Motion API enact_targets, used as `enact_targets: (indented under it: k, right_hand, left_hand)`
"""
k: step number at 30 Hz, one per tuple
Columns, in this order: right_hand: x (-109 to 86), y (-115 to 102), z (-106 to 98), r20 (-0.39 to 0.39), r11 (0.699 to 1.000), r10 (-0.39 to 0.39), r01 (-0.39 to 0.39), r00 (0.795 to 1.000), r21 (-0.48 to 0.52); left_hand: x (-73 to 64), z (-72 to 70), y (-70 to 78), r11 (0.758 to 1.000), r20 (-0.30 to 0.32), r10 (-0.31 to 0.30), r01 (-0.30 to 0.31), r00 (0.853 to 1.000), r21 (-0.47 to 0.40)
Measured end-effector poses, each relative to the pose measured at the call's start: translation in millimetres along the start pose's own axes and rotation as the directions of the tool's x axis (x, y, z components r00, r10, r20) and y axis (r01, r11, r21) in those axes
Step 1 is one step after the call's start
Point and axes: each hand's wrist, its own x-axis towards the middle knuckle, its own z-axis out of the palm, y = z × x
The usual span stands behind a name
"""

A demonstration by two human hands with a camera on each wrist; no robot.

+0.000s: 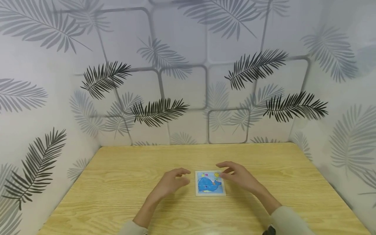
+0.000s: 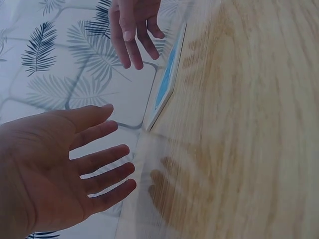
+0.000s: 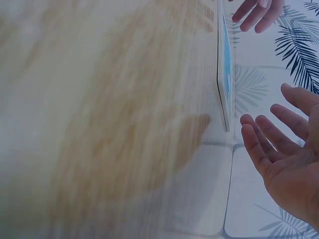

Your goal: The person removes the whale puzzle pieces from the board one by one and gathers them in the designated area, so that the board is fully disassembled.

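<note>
A square picture puzzle board with a pale frame lies flat on the table, showing a blue whale and a yellow sun. To its left hovers my left hand, fingers spread and bent slightly towards it, holding nothing. My right hand is above the board's right edge, its thumb overlapping the upper right corner in the head view. Both wrist views show the palms facing the board, with gaps between the spread fingers. From the left wrist, the board appears edge-on beyond the left fingertips.
The wooden table has a light grain and reaches back to a wall patterned with grey and black leaves. Side walls with the same pattern stand left and right. Shadows of both hands fall on the tabletop.
</note>
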Motion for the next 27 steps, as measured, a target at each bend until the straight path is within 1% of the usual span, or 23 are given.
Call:
enact_targets:
  k: [2,4,7,11,19,23,27]
  right_hand:
    - [2.6,0,2,0.008,1.0,0.01,-0.01,1.0,0.013]
    - [5.2,0,5,0.014,1.0,0.024,-0.024,1.0,0.015]
    - [9.7,-2,9,0.027,1.0,0.026,-0.026,0.999,0.014]
    - [15.6,-5,14,0.047,1.0,0.01,-0.01,0.999,0.0]
    - [25.4,-9,23,0.096,1.0,-0.018,0.018,0.995,-0.002]
    - [28.9,-11,25,0.125,0.999,-0.032,0.032,0.992,-0.002]
    - [32.4,-11,27,0.141,0.999,-0.025,0.028,0.99,-0.023]
  left_hand:
    - [3.2,3.0,-0.7,1.0,0.014,0.008,-0.008,1.0,0.002]
    - [6.5,6.1,-0.8,0.999,0.018,0.023,-0.023,1.0,0.022]
    - [10.6,10.8,-1.2,0.998,0.012,0.041,-0.042,0.999,0.05]
    - [14.9,15.8,-1.6,0.993,0.002,0.045,-0.045,0.999,0.108]
    - [15.4,19.9,2.3,0.99,0.028,0.025,-0.029,0.999,0.137]
    - [16.8,22.6,3.4,0.98,0.056,0.013,-0.024,0.998,0.2]
    - [17.1,24.2,3.7,0.965,0.086,-0.011,-0.012,0.996,0.26]
